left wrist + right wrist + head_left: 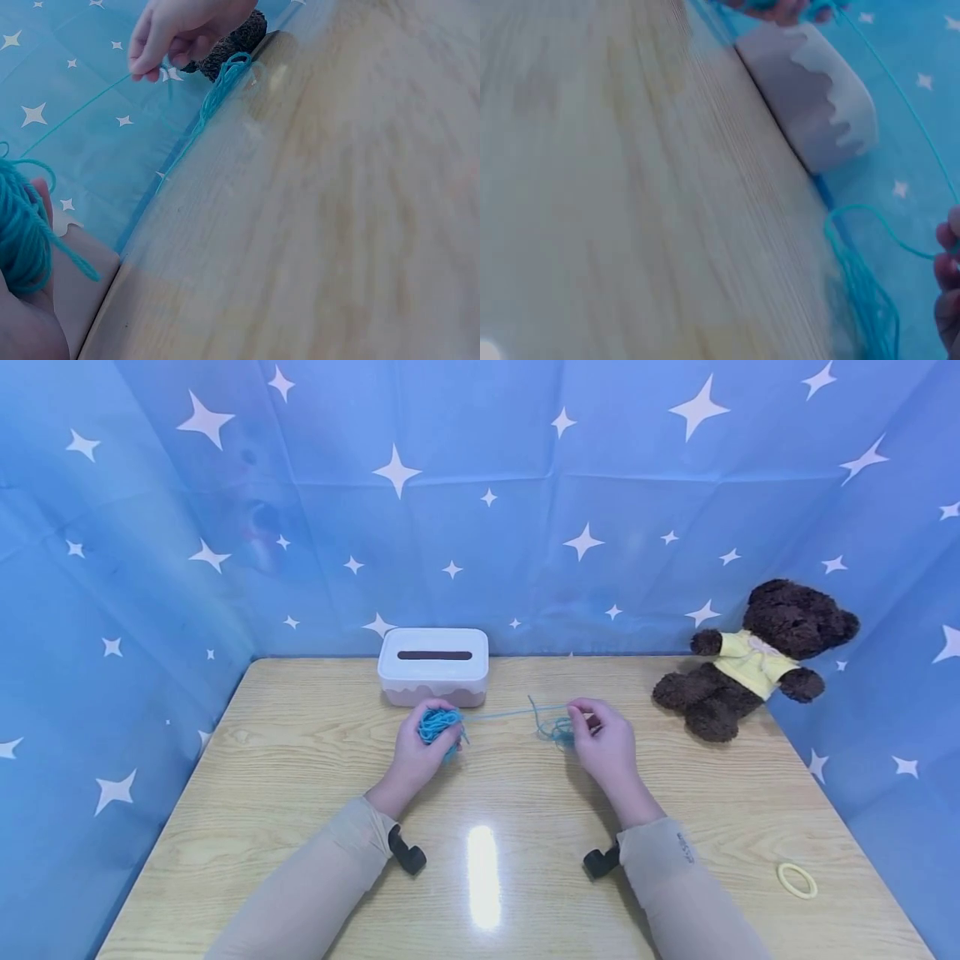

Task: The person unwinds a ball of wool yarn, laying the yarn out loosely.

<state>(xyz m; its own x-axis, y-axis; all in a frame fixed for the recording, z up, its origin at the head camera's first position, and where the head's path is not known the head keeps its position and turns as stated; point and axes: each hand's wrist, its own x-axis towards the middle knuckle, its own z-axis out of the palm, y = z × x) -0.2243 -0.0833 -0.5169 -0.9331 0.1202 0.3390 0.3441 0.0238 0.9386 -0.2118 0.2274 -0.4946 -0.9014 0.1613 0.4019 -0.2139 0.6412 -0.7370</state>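
Turquoise yarn (439, 724), bundled and taut

The left hand (414, 757) grips a soft, looped wad of it above the wood-grain table (360, 893); the right hand (609, 745) pinches a thin, straight strand (506, 714), slack loops (558, 730) beside it. Behind stands a smooth, rounded tissue box (433, 668).

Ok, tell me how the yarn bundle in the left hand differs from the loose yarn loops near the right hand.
The yarn bundle is thick and compact, while the yarn loops form a thinner, looser cluster. The left hand grips the yarn bundle, whereas the yarn loops lie beside the right hand, not enclosed by it. Both are bright blue yarn.
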